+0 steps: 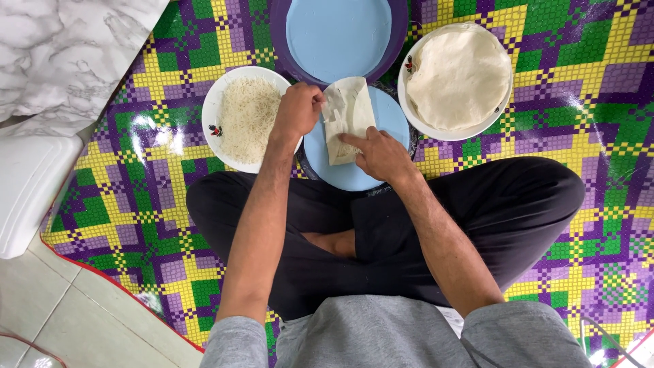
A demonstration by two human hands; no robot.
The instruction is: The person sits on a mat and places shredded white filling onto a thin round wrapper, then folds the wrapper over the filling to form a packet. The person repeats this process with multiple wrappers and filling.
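1. The left hand (297, 109) pinches the upper left flap of a thin, pale, partly folded pastry sheet (349, 119), fingers closed on its edge.
2. The right hand (380, 154) presses its forefinger down on the near part of the same sheet, the other fingers curled in.
3. The sheet lies on a round light-blue plastic plate (381, 126), just beyond the person's crossed legs in black trousers (518, 204).
4. Left of it sits a white bowl of fine pale shreds (246, 119) (possibly vermicelli; I cannot tell).
5. Far right stands a white bowl stacked with round pastry sheets (458, 76).
6. Farther off lies a large blue round tray with a purple rim (338, 37).
7. Everything rests on a checked green, yellow and purple mat (579, 123).
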